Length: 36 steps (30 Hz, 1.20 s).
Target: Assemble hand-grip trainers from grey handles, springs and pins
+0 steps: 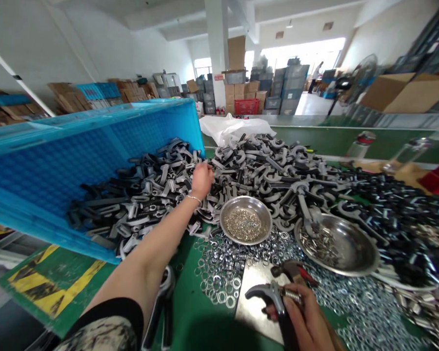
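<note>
Two hands are working: left hand (202, 179) dipping into gray hooks (263, 163), grip unclear; right hand (303, 317) clenching a sprung hook (272, 294), risking a pinch.

Green workbench (193, 302) shows between the blue crate (58, 146) and steel plate (258, 312) — heaped grey parts (263, 165) block beyond.

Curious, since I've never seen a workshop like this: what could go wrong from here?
The right hand grips a dark hooked part with a coil spring; if the spring slipped, it might pinch bare fingers. The blue plastic crate lies tilted against a heap of grey metal parts, so it could perhaps shift and send parts sliding. Loose steel washers lie around the small steel dish, so a careless sweep of the left hand might mix them with its contents.
</note>
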Available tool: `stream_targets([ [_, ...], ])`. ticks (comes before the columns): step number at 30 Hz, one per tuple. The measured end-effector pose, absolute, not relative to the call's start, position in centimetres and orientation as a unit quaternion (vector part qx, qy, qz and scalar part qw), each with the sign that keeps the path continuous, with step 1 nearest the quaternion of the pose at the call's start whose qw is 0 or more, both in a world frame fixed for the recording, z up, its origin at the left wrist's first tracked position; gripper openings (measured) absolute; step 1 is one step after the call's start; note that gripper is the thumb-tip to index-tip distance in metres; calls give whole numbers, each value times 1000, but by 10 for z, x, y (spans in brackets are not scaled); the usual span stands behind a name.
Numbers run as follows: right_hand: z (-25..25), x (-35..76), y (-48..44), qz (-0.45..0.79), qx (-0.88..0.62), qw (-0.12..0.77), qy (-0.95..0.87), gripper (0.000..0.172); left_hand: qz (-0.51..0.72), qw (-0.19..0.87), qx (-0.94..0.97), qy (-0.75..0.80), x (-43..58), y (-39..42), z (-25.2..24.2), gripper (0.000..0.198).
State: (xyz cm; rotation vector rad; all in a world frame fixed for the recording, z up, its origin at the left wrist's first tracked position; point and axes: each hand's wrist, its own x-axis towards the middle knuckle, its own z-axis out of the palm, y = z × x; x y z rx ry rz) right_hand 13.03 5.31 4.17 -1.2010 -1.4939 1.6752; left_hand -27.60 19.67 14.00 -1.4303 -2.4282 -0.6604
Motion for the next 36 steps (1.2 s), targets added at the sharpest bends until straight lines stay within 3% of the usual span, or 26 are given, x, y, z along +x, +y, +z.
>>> stream_targets([
  [4,55,138,54,672,-442,304,-511,46,-239,181,-598,-743,-277,117,189,26],
  [7,56,152,49,721,-432,289,-458,40,-217,140,-704,-662,-244,43,213,30],
  [9,57,162,42,773,-412,251,-411,35,-196,35,-748,-633,-208,-5,220,28],
  [14,67,170,16,816,-372,137,-420,39,-122,-353,-765,-525,-117,-83,198,24],
  [16,70,167,5,794,-372,131,-463,43,-187,-492,-698,-486,-90,-96,168,21],
  [19,70,164,-10,735,-399,165,-524,46,-397,-673,-438,-445,-54,-116,111,28],
  [21,67,165,-17,705,-414,178,-547,46,-489,-727,-286,-387,-33,-135,77,38],
  [23,64,169,-21,691,-424,170,-560,44,-491,-772,-227,-334,-16,-155,57,41],
  [26,62,171,-26,641,-424,169,-616,40,-475,-785,-232,-323,-5,-168,53,42],
  [32,78,156,-34,460,-379,191,-780,31,-539,-582,-259,-552,-7,-133,76,49],
  [36,89,153,-36,390,-382,177,-819,29,-497,-567,-288,-590,-1,-120,80,56],
])
